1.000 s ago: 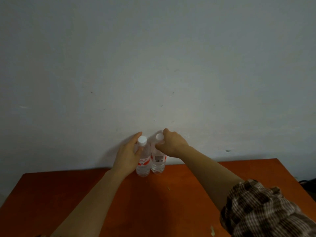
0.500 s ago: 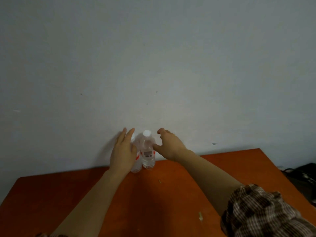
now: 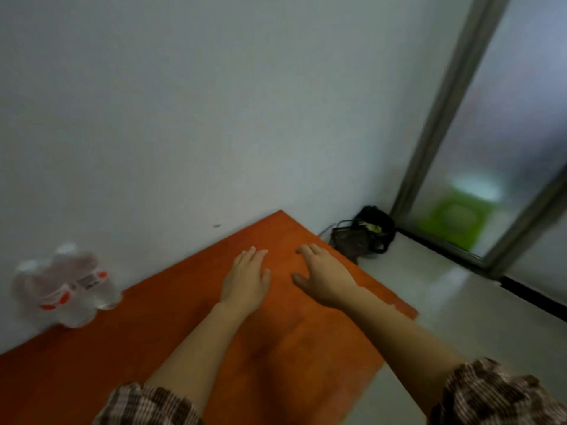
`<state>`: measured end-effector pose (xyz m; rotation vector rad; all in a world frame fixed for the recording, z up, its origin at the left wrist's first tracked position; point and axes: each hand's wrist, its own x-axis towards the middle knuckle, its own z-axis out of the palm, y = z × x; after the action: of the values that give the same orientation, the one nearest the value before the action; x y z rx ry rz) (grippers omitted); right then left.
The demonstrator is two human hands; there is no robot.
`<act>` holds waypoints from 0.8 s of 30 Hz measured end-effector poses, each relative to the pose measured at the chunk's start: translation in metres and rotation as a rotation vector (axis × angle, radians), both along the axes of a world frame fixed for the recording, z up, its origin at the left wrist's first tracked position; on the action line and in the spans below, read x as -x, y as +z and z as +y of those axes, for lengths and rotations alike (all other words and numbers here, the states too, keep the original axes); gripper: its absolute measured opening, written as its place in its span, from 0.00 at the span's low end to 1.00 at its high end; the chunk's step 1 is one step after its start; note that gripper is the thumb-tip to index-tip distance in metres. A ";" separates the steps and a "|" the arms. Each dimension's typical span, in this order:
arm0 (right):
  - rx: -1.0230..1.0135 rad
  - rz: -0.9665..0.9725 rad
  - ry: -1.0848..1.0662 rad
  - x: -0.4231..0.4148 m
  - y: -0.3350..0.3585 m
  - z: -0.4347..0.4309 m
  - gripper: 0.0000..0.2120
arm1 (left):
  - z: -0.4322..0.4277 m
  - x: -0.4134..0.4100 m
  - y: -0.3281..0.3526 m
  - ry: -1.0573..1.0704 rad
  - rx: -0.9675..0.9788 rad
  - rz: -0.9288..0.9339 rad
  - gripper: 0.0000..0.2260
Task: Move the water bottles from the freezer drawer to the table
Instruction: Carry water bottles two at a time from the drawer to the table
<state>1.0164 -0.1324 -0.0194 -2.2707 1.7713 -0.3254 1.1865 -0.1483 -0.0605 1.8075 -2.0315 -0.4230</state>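
Two clear water bottles [image 3: 66,285] with white caps and red-and-white labels stand side by side at the far left of the orange table [image 3: 171,320], against the white wall; motion blur smears them. My left hand [image 3: 247,279] hovers over the table's right part with its fingers straight and together, holding nothing. My right hand [image 3: 322,277] is just to its right, fingers relaxed and spread, also holding nothing. Both hands are well to the right of the bottles. The freezer drawer is out of view.
A dark wire basket with a black bag [image 3: 363,234] sits on the pale floor in the corner beyond the table's right end. A frosted glass door with a grey frame [image 3: 445,118] stands at the right, something green behind it.
Both hands have let go of the bottles and drawn back to the right. The view has swung right, so the bottles now sit at the far left and the door has come into sight.
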 end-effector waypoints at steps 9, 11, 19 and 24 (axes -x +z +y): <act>-0.010 0.015 -0.544 0.318 0.000 0.177 0.27 | 0.096 0.353 0.017 -0.485 -0.015 -0.035 0.23; -0.014 0.009 -0.665 0.377 0.000 0.217 0.27 | 0.122 0.423 0.020 -0.589 -0.024 -0.019 0.22; -0.037 0.080 -1.065 0.583 0.011 0.346 0.28 | 0.212 0.679 0.026 -0.974 0.027 -0.015 0.23; -0.028 0.123 -1.220 0.716 0.012 0.383 0.28 | 0.244 0.831 0.022 -1.126 0.064 -0.015 0.23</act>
<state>0.3004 0.2507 -0.0069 -0.9163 2.9637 -0.3370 0.3558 0.0959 -0.0383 0.4533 -2.8474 -0.6052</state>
